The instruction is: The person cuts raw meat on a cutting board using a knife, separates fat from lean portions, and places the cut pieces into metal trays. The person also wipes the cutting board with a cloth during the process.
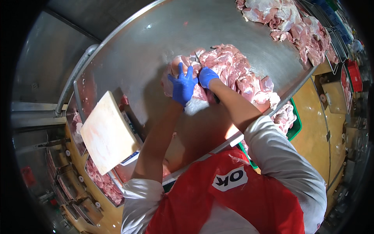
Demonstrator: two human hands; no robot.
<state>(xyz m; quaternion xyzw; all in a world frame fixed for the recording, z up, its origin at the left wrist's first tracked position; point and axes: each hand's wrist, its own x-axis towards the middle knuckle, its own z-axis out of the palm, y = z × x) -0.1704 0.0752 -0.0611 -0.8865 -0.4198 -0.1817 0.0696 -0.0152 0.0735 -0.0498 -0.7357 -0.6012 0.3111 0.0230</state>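
My left hand (183,85), in a blue glove, lies with fingers spread on a pale pink piece of raw meat (166,86) at the left end of a heap. Beside it, my right hand (207,77), gloved in blue too, is closed around a knife (198,58). The dark blade points away from me over the meat, and most of the handle is hidden by my fingers. The heap of raw meat (231,66) spreads to the right of both hands on the metal table (132,46). Some clear film or wet fat seems to lie just below my left hand.
A white board (109,132) rests on what looks like a scale at the table's left side. More raw meat (280,21) is piled at the far right. A green crate (297,121) with meat stands by the near right edge. Meat-filled tubs (102,181) sit lower left.
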